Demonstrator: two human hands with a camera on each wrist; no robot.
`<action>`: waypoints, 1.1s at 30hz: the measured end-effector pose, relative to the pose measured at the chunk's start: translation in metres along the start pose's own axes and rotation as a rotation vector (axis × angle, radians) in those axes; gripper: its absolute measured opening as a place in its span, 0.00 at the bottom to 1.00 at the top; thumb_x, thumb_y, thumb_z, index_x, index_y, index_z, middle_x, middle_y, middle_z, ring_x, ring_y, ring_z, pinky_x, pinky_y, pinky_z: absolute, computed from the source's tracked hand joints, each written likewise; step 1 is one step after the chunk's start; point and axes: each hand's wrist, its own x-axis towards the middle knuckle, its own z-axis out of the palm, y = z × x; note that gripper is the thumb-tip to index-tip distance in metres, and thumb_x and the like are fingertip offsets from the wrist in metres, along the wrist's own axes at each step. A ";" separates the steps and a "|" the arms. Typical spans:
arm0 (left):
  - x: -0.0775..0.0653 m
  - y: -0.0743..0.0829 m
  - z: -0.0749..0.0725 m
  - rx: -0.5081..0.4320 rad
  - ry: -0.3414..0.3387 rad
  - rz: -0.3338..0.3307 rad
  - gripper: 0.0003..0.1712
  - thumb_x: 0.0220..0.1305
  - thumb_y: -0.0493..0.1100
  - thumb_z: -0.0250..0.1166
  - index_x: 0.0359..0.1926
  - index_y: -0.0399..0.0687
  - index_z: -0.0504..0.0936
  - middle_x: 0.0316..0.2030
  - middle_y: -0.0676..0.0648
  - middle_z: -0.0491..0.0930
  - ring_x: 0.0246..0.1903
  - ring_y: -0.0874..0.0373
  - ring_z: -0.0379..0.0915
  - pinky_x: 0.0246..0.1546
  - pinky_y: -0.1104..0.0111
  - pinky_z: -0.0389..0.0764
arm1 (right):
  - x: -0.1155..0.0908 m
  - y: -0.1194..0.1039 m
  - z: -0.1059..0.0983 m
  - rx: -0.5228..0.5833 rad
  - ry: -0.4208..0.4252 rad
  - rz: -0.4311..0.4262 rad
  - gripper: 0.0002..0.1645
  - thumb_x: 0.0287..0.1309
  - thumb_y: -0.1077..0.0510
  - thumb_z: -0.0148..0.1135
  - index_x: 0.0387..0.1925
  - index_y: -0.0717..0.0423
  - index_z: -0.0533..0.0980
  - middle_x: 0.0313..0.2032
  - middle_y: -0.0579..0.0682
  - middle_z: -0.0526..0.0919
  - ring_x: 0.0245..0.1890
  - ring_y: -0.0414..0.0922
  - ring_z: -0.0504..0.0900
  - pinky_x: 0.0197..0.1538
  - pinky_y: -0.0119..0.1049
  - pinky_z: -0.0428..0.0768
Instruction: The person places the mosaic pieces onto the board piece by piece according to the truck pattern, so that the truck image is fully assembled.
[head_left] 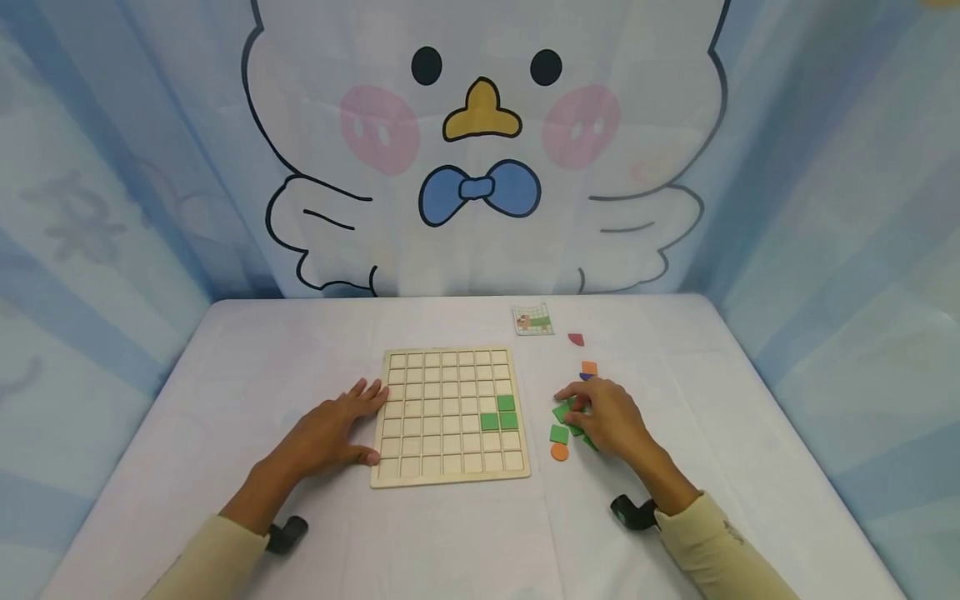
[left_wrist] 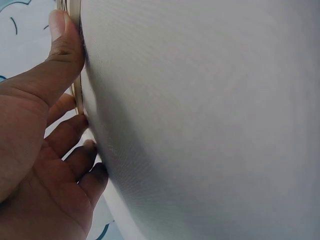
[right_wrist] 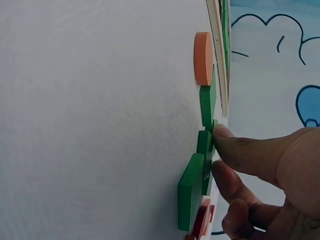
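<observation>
A wooden grid board (head_left: 442,482) lies on the table with three green square tiles, one of them a corner tile (head_left: 507,420), in its cells at the right side. My left hand (head_left: 330,433) lies spread at the board's left edge, thumb near the lower corner and fingers higher up. To the right of the board, my right hand (head_left: 607,417) reaches down over a small group of green square tiles (head_left: 558,433). In the right wrist view its thumb and index finger pinch a green tile (right_wrist: 214,142) among the others. The hand hides part of the group from above.
An orange round piece (head_left: 559,452) lies just below the green tiles. Beyond the right hand are an orange square (head_left: 589,367), a partly hidden dark blue piece (head_left: 586,377) and a red piece (head_left: 576,339). A picture card (head_left: 533,320) lies near the table's far edge.
</observation>
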 end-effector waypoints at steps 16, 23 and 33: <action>0.000 -0.001 0.000 0.000 0.004 -0.003 0.62 0.50 0.57 0.82 0.82 0.48 0.63 0.82 0.41 0.58 0.82 0.34 0.52 0.75 0.31 0.62 | 0.001 -0.005 0.005 0.008 0.032 -0.035 0.12 0.55 0.62 0.81 0.35 0.46 0.84 0.31 0.44 0.85 0.37 0.44 0.79 0.45 0.41 0.74; 0.000 -0.001 -0.001 -0.004 0.000 -0.001 0.62 0.50 0.57 0.82 0.82 0.48 0.63 0.82 0.41 0.58 0.82 0.34 0.52 0.75 0.32 0.62 | 0.004 -0.010 0.006 0.068 0.063 -0.057 0.11 0.57 0.61 0.80 0.32 0.44 0.83 0.30 0.42 0.85 0.33 0.41 0.78 0.40 0.36 0.74; 0.000 0.000 0.001 0.007 0.003 -0.010 0.62 0.50 0.57 0.83 0.82 0.48 0.63 0.82 0.40 0.58 0.81 0.33 0.53 0.75 0.32 0.62 | 0.015 -0.037 0.010 0.188 0.091 -0.079 0.09 0.58 0.59 0.80 0.33 0.43 0.85 0.32 0.42 0.88 0.25 0.44 0.71 0.30 0.33 0.69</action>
